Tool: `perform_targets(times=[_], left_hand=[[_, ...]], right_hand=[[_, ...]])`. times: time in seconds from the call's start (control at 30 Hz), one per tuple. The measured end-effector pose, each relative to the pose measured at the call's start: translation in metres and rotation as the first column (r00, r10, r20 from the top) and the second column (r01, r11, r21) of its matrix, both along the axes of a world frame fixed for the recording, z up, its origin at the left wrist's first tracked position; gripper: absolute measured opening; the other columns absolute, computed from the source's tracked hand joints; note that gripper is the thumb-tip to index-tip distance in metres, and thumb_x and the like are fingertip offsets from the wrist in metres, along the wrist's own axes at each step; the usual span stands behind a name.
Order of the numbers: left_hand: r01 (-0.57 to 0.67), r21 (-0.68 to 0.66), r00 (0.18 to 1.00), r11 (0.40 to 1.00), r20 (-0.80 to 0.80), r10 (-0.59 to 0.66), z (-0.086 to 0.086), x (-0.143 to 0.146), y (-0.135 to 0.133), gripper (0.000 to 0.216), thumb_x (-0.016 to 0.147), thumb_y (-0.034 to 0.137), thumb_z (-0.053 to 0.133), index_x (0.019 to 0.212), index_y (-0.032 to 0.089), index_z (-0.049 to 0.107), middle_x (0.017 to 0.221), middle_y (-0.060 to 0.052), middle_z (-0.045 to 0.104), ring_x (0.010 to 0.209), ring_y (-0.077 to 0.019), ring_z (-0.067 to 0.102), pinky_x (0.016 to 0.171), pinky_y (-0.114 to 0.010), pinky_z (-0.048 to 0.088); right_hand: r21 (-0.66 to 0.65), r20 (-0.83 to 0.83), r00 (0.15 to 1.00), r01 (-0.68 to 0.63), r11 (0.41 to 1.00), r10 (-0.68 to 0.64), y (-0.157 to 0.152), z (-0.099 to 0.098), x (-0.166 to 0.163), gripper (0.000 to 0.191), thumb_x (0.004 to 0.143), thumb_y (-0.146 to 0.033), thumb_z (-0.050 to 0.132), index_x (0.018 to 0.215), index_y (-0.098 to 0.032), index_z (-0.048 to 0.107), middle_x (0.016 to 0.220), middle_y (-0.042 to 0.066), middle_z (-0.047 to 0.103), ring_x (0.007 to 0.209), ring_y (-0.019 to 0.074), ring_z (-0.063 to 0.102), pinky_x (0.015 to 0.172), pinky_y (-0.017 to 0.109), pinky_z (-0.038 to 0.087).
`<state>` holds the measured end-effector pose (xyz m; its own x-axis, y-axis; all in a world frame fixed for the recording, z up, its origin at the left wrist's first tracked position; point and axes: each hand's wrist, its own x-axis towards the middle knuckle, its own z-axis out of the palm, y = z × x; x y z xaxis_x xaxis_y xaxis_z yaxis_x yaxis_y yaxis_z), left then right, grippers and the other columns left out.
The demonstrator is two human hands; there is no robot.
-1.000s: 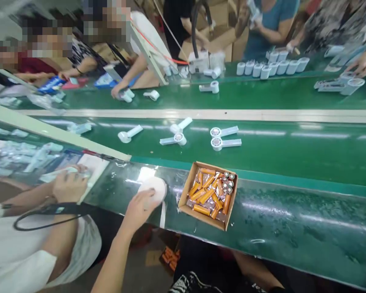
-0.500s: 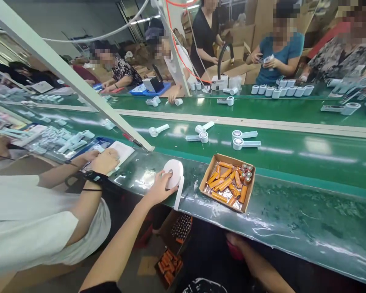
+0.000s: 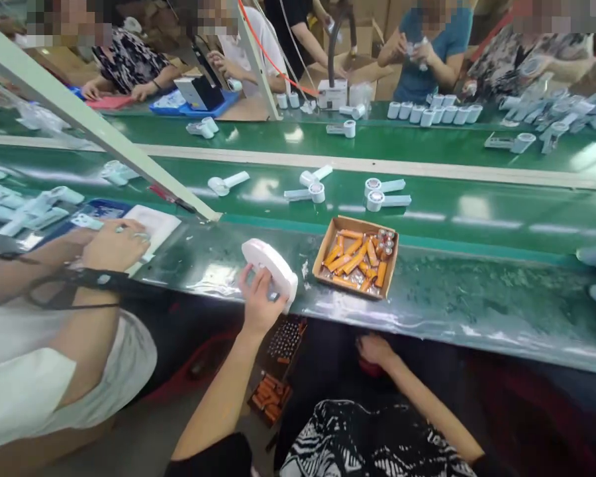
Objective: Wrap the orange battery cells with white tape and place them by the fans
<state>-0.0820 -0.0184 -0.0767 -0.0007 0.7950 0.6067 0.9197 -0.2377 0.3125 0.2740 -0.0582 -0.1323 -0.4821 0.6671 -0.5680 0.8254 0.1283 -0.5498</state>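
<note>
Head: shiny green bench, co-workers opposite

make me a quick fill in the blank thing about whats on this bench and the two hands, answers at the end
1. The left hand holds the ____-coloured roll.
2. Most cylinders in the cardboard box are coloured ____.
3. In the picture, the box stands on the ____ (left/right) side of the roll.
4. In the picture, the right hand appears ____ (above/below) the near edge of the bench.

Missing words: white; orange; right; below.
</note>
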Motion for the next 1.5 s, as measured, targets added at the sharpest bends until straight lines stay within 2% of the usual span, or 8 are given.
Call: perform_targets(times=[0.17,0.33,0.57,0.77,0.9,1.13,1.37,1.5], left_hand=[[-0.027,-0.042,0.999,0.999,0.039,0.029,0.001,0.027,-0.002,0.06,0.087,0.028,0.07,0.144,0.018,0.051,0.134,-0.019,0.06,0.148,-0.042,0.037,0.119,-0.062,0.042],[0.121,0.037,0.993,0.992,0.011,-0.121,0.022,0.051,0.001,0.053,0.087,0.024,0.067,0.138,0.015,0.058,0.133,-0.019,0.064,0.146,-0.043,0.039,0.12,-0.064,0.039],[0.235,0.052,0.971,0.971,-0.066,-0.232,0.053,0.05,0.001,0.044,0.088,0.018,0.069,0.132,0.017,0.065,0.125,-0.016,0.07,0.14,-0.0428,0.045,0.117,-0.064,0.041],[0.246,0.08,0.958,0.966,-0.169,-0.23,0.074,0.051,0.008,0.047,0.089,0.009,0.063,0.135,0.018,0.064,0.125,-0.016,0.071,0.14,-0.0432,0.045,0.11,-0.061,0.049],[0.271,0.029,0.934,0.962,-0.247,-0.256,0.078,0.057,0.012,0.053,0.089,0.008,0.064,0.14,0.02,0.064,0.129,-0.013,0.072,0.146,-0.0428,0.039,0.104,-0.053,0.056],[0.247,-0.009,0.898,0.969,-0.373,-0.233,0.092,0.074,0.007,0.061,0.09,0.004,0.061,0.146,0.029,0.066,0.134,-0.005,0.073,0.147,-0.0379,0.04,0.111,-0.05,0.054],[0.308,-0.101,0.883,0.946,-0.339,-0.324,0.103,0.085,0.006,0.059,0.096,0.009,0.061,0.15,0.032,0.063,0.135,-0.005,0.073,0.142,-0.0351,0.049,0.121,-0.056,0.047],[0.241,-0.056,0.918,0.969,-0.31,-0.246,0.102,0.094,0.005,0.058,0.097,0.016,0.064,0.153,0.032,0.06,0.134,-0.007,0.073,0.137,-0.0365,0.048,0.122,-0.062,0.043]], right_hand=[[0.361,-0.381,0.918,0.034,0.932,0.114,0.023,0.106,0.019,0.036,0.106,-0.043,0.052,0.096,-0.023,0.08,0.085,0.007,0.076,0.082,0.0226,0.071,0.083,0.034,0.056],[0.621,-0.272,0.944,0.022,0.784,0.189,0.127,0.171,-0.025,0.02,0.095,-0.03,0.066,0.09,-0.017,0.08,0.107,0.014,0.073,0.111,0.0272,0.062,0.094,0.035,0.053],[0.389,-0.499,0.864,0.15,0.909,0.071,0.16,0.164,-0.032,0.018,0.09,-0.033,0.071,0.096,-0.016,0.073,0.124,0.018,0.072,0.12,0.0313,0.064,0.109,0.051,0.049],[-0.497,-0.799,0.165,0.361,0.789,-0.579,0.117,0.169,-0.018,0.048,0.09,-0.052,0.07,0.126,-0.022,0.062,0.111,0.007,0.071,0.087,0.0196,0.07,0.077,0.033,0.059],[-0.401,-0.818,0.264,0.374,0.836,-0.511,0.103,0.176,-0.012,0.051,0.09,-0.043,0.075,0.135,-0.03,0.055,0.113,0.001,0.064,0.07,0.0109,0.057,0.061,0.024,0.053],[0.286,-0.718,0.689,0.421,0.861,-0.098,0.113,0.205,0.022,0.031,0.09,-0.034,0.076,0.121,-0.029,0.077,0.109,0.006,0.071,0.106,0.0256,0.067,0.102,0.044,0.055],[0.224,-0.649,0.731,0.447,0.866,-0.21,0.108,0.207,0.029,0.022,0.084,-0.031,0.08,0.105,-0.024,0.084,0.088,0.002,0.081,0.074,0.0202,0.069,0.078,0.034,0.057],[-0.106,-0.828,0.396,0.585,0.804,-0.397,0.105,0.194,0.009,0.036,0.078,-0.038,0.085,0.11,-0.022,0.082,0.1,0.004,0.082,0.093,0.0252,0.075,0.09,0.039,0.061]])
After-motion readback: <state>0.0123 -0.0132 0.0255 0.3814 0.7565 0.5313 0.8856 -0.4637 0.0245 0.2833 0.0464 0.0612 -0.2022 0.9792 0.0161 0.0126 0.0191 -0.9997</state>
